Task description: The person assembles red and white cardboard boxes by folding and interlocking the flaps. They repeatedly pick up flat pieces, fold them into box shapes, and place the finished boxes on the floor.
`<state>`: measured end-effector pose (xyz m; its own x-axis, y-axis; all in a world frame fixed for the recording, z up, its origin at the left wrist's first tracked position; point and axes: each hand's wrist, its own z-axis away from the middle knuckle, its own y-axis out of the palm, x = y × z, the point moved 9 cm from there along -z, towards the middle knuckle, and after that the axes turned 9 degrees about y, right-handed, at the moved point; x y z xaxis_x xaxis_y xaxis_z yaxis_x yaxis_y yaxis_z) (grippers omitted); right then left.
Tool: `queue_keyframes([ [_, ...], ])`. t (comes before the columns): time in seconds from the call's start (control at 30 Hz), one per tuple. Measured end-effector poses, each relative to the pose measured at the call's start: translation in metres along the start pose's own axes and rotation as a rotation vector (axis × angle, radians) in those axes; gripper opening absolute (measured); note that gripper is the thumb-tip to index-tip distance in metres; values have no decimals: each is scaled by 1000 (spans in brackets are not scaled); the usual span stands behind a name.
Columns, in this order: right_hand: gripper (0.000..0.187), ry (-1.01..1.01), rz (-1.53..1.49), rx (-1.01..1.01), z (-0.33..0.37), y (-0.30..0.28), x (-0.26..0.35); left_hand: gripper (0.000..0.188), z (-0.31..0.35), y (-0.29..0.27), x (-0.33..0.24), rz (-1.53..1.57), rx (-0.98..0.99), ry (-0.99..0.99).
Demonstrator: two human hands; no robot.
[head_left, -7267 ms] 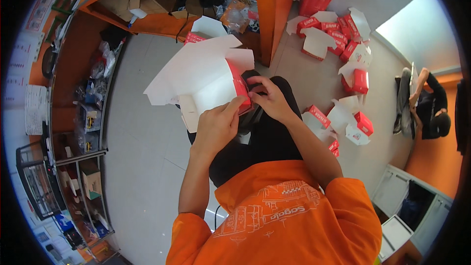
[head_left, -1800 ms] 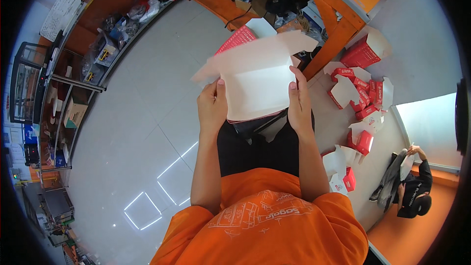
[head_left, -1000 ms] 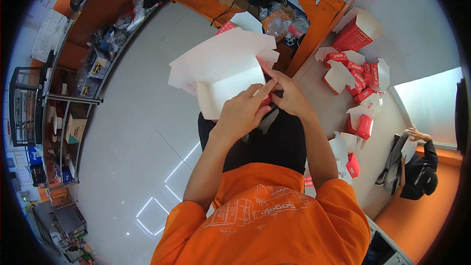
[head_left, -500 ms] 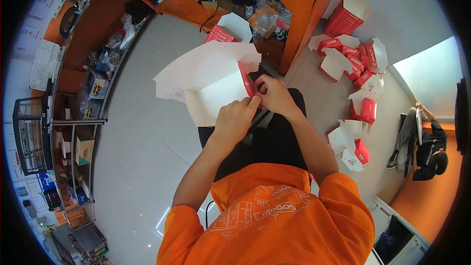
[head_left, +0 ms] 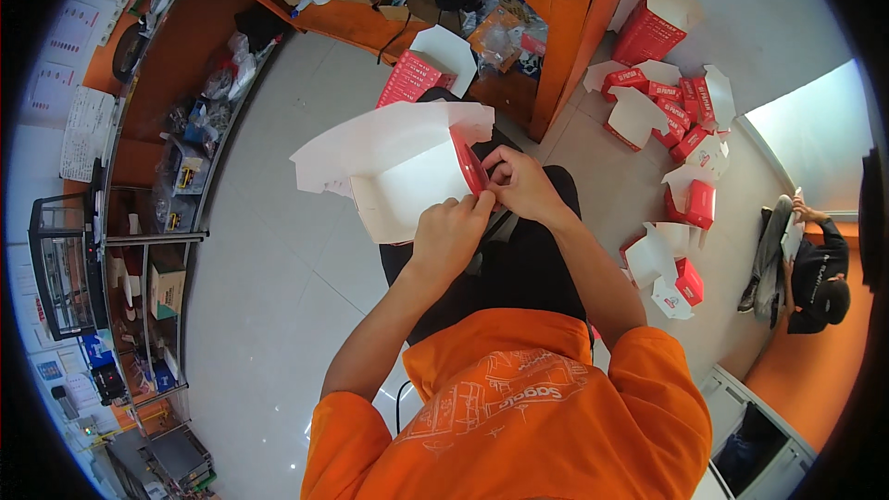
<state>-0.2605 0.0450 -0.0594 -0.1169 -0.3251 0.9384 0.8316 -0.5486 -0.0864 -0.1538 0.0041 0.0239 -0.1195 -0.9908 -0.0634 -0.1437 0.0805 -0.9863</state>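
Over my lap is a folding food carton (head_left: 407,181), white inside and red outside, with its mouth facing up and its wide lid flap (head_left: 380,136) spread out on the far side. My left hand (head_left: 448,239) grips the carton's near right corner, fingers bent against the edge. At the red right side wall, my right hand (head_left: 524,187) pinches the panel beside that same corner. Both sets of fingertips almost meet there. The fingers partly hide the corner's folds and tabs.
Just beyond my carton stands another red carton (head_left: 410,80) with its lid up. Several red and white cartons (head_left: 674,111) lie on the floor at right. An orange workbench (head_left: 565,32) is ahead, a shelf rack (head_left: 148,239) at left. A seated person (head_left: 815,264) is at far right.
The lid flap has tipped lower, so more of the red carton behind it shows. Both hands keep their hold at the corner with small finger shifts.
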Motion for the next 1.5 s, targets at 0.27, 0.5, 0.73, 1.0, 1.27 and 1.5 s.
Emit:
queue_keyframes([
  [0.27,19,62,-69,48,0,-1,-7,16,3,10,0,73,130,62],
  [0.5,23,-79,125,-32,-6,0,2,23,-23,-45,39,28,-136,95],
  [0.73,14,-301,549,-452,-11,3,33,20,-34,-18,59,-69,-145,280],
  [1.0,15,-384,638,-487,-14,18,41,13,-27,-16,62,-31,-89,311],
  [1.27,12,-456,417,-452,-14,13,28,12,-40,8,72,93,16,261],
  [1.5,17,-341,395,-453,14,9,52,17,67,-69,126,-150,-525,-615],
])
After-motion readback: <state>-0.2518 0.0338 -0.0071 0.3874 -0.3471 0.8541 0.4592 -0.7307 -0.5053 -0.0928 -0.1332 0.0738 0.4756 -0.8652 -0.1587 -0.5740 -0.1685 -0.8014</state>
